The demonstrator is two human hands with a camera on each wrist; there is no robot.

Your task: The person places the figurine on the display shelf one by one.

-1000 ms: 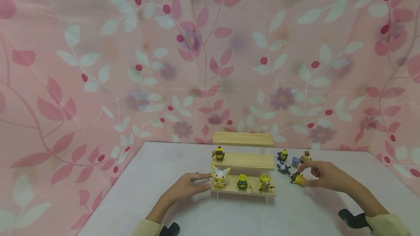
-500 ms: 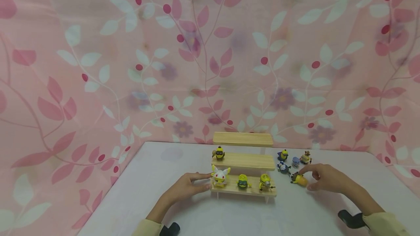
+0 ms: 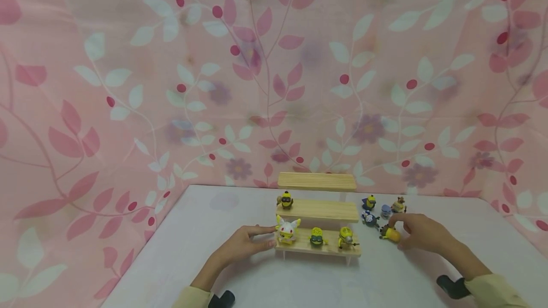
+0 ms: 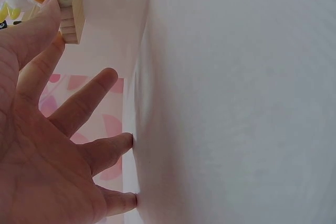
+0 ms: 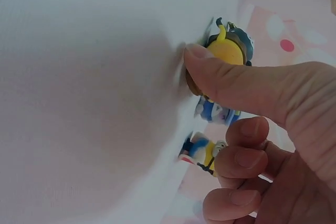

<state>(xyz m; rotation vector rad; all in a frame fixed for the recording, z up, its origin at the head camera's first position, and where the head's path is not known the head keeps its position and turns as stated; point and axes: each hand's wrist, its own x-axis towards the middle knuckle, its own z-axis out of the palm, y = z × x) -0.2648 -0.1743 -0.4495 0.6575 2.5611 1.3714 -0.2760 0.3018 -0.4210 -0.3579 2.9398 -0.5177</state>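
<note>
My right hand (image 3: 428, 234) pinches a yellow minion figurine (image 3: 390, 234) lying on the table right of the stand. Its thumb presses the yellow body in the right wrist view, while the index finger is mostly hidden. The left hand (image 3: 241, 246) is spread out, thumb and index finger touching the left end of the lowest shelf (image 3: 299, 249) of a wooden tiered stand. In the left wrist view, its lower fingers reach down to the tabletop. A white-hooded Pikachu figurine (image 3: 288, 231) stands right above those fingertips.
Two yellow figurines, one green-masked (image 3: 317, 237) and one grey-faced (image 3: 346, 237), share the lowest shelf. Another figurine (image 3: 285, 200) stands on the middle shelf (image 3: 325, 209); the top shelf (image 3: 317, 181) rises behind. Several figurines, including a blue-caped one (image 3: 368, 202), cluster on the table.
My right hand first let its thumb come off the yellow figurine, then closed in on it again, its wrist moving slightly left. The left hand and the stand have stayed put.
</note>
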